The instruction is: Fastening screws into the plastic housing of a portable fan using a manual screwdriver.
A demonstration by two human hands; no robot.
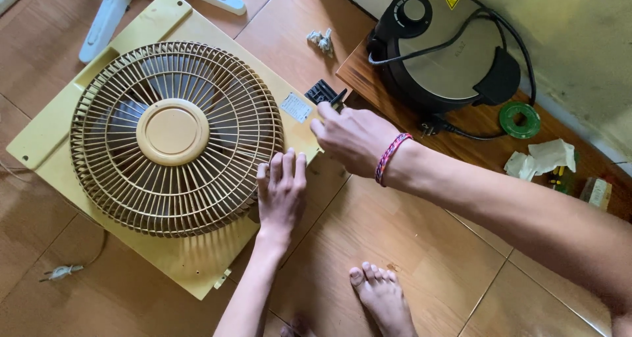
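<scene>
Two hands on yellow box fan (164,245), lying flat on floor. Your left hand (282,192) flat, unclenched, pressing frame beside grille (172,136). Your right hand (352,136) pinching small black part (324,93) at frame edge. Fan likely light, rigid plastic; grille wires bendable, so grip frame edges.

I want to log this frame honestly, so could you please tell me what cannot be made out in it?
All in the head view:
- Black part at the fan housing corner: right hand covers its near side, so the grip is unclear.
- Fan blades: hidden behind the round grille.
- Grille edge under the left hand: fingers cover it.
- Blue-and-white object: cut off by the top edge.
- Small items by the crumpled paper: too small.
</scene>
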